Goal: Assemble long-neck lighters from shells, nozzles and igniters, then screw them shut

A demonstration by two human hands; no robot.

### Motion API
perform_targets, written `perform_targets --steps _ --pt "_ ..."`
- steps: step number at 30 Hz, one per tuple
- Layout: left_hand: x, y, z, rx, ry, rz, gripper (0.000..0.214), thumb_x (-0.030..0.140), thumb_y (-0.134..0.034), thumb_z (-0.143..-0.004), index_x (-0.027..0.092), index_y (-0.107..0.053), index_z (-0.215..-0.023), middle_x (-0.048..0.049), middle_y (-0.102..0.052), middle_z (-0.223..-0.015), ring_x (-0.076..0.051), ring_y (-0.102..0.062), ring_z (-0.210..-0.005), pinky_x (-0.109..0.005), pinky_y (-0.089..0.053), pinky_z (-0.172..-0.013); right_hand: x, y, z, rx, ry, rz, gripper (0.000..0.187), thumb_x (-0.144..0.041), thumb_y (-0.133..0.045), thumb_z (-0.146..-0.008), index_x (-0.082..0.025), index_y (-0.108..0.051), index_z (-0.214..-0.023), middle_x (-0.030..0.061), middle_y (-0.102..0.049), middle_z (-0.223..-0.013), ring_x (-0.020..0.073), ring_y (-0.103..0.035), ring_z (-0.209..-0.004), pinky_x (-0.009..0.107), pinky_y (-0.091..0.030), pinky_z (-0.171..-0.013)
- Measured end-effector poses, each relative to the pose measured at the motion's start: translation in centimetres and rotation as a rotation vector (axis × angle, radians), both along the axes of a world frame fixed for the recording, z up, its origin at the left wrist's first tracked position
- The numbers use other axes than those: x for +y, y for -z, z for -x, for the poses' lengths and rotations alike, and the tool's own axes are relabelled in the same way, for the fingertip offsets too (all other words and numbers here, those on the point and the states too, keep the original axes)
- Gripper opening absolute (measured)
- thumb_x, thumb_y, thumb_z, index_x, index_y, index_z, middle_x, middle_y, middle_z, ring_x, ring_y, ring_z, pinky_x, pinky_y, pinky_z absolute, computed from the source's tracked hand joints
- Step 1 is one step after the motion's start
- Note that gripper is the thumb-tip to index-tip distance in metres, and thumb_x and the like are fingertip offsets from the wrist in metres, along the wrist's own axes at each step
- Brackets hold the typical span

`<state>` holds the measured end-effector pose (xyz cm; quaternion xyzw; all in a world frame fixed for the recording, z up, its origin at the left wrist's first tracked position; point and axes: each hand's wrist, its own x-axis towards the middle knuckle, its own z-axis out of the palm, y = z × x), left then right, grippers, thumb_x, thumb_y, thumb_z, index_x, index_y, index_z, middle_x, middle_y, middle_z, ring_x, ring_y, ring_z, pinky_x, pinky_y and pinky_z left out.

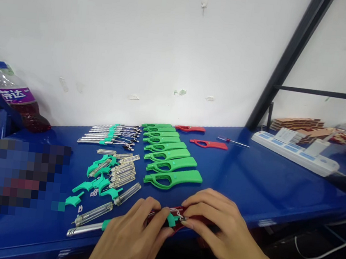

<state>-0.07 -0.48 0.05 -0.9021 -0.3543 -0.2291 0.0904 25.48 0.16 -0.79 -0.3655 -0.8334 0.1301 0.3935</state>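
My left hand (132, 234) and my right hand (215, 224) meet at the blue table's (263, 184) front edge. Together they pinch a red lighter shell (179, 218) with a teal trigger piece and thin wires set in it. A metal tube (83, 229) sticks out to the left from under my left hand. Just beyond my fingers lies a row of several green lighter shells (170, 158). Both hands have their fingers curled onto the red assembly.
Loose teal triggers (96, 179) and clear gas tubes (123, 171) lie left of the green row, metal tube assemblies (110, 133) behind them. Two red shells (208, 144), a screwdriver (233, 141), a white power strip (296, 152), a drink bottle (18, 97) and a black diagonal post (288, 63) stand farther back.
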Motion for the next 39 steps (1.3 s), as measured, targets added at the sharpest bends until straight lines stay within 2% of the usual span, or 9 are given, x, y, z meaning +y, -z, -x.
perform_targets --steps 4,9,20,25,33,39 --pt "0.0 0.0 -0.3 -0.012 -0.003 0.006 0.021 0.024 -0.043 -0.114 0.020 -0.062 -0.122 -0.0061 -0.067 -0.099 -0.019 -0.073 -0.074 -0.026 -0.061 -0.055 0.0 0.2 -0.1 0.003 -0.001 -0.011 0.006 -0.023 -0.073 -0.105 -0.027 -0.073 -0.109 -0.0008 -0.080 -0.111 0.0189 -0.072 -0.100 0.035 -0.053 -0.090" --pt "-0.1 0.4 -0.3 -0.007 -0.006 0.016 0.020 0.023 -0.045 -0.114 0.020 -0.061 -0.126 -0.0056 -0.065 -0.098 -0.019 -0.072 -0.071 -0.026 -0.058 -0.052 -0.1 0.1 0.1 -0.026 0.011 0.014 0.002 -0.026 -0.072 -0.106 -0.026 -0.073 -0.107 0.0017 -0.079 -0.111 0.0213 -0.071 -0.101 0.038 -0.055 -0.092" --pt "0.2 0.8 -0.4 -0.061 0.012 -0.011 0.020 0.022 -0.046 -0.115 0.019 -0.062 -0.127 -0.0054 -0.065 -0.097 -0.017 -0.069 -0.068 -0.025 -0.055 -0.051 0.1 0.2 0.6 0.039 -0.016 -0.019 0.008 -0.019 -0.070 -0.106 -0.025 -0.076 -0.105 0.0017 -0.080 -0.109 0.0196 -0.072 -0.100 0.035 -0.057 -0.088" --pt "0.2 0.9 -0.3 -0.095 0.032 0.023 0.022 0.021 -0.046 -0.114 0.020 -0.061 -0.130 -0.0056 -0.066 -0.099 -0.018 -0.072 -0.072 -0.025 -0.058 -0.053 0.1 0.2 0.4 0.081 -0.025 -0.015 0.010 -0.019 -0.073 -0.104 -0.025 -0.080 -0.108 0.0013 -0.083 -0.108 0.0184 -0.075 -0.099 0.031 -0.061 -0.089" --pt "0.1 0.9 -0.2 -0.112 0.022 0.062 0.026 0.020 -0.048 -0.113 0.018 -0.063 -0.135 -0.0078 -0.068 -0.103 -0.018 -0.074 -0.080 -0.023 -0.062 -0.063 -0.3 -0.1 0.5 0.075 -0.016 -0.084 0.020 -0.015 -0.068 -0.104 -0.025 -0.083 -0.114 0.0056 -0.085 -0.109 0.0222 -0.079 -0.099 0.034 -0.066 -0.087" --pt "0.1 1.4 0.0 -0.128 0.028 0.031 0.027 0.018 -0.051 -0.112 0.018 -0.064 -0.136 -0.0088 -0.068 -0.105 -0.018 -0.075 -0.079 -0.023 -0.062 -0.060 -0.6 0.0 0.3 0.140 0.000 -0.166 0.023 -0.009 -0.066 -0.101 -0.025 -0.079 -0.113 0.0049 -0.084 -0.107 0.0202 -0.077 -0.092 0.035 -0.062 -0.081"
